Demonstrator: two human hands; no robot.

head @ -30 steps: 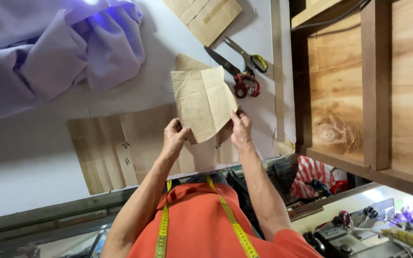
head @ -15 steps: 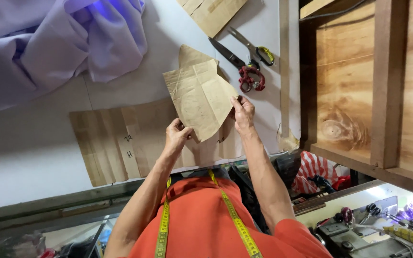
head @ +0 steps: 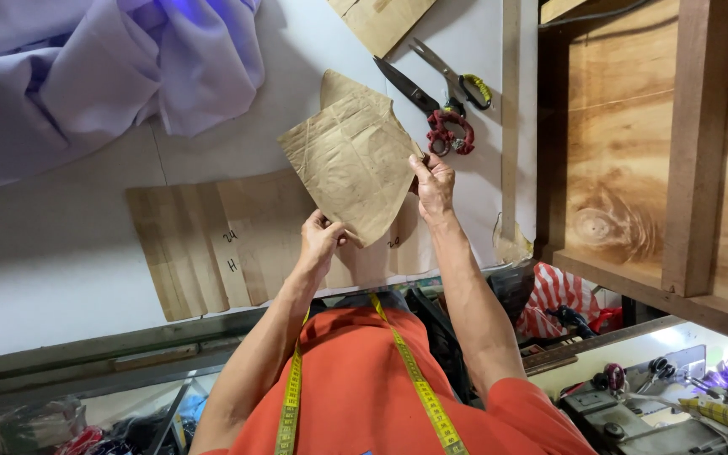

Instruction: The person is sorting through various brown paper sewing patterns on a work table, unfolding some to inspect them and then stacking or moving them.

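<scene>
Both my hands hold one creased brown paper pattern piece (head: 351,164) up above the white table (head: 52,244). My left hand (head: 322,240) pinches its near lower corner. My right hand (head: 433,181) grips its right edge, close to the scissors. Under the held piece, a larger brown paper pattern (head: 229,248) with pen marks lies flat on the table. A yellow tape measure (head: 419,392) hangs round my neck over an orange shirt.
Two pairs of scissors lie beyond my right hand: one with red-wrapped handles (head: 431,105), one with yellow-green handles (head: 465,80). Lavender cloth (head: 103,67) is heaped far left. More brown paper (head: 381,17) lies at the far edge. Wooden shelving (head: 650,152) stands right, a sewing machine (head: 659,404) bottom right.
My right hand has moved a little farther away along the paper's edge, and the held piece has tilted slightly. Both hands have kept their grip.
</scene>
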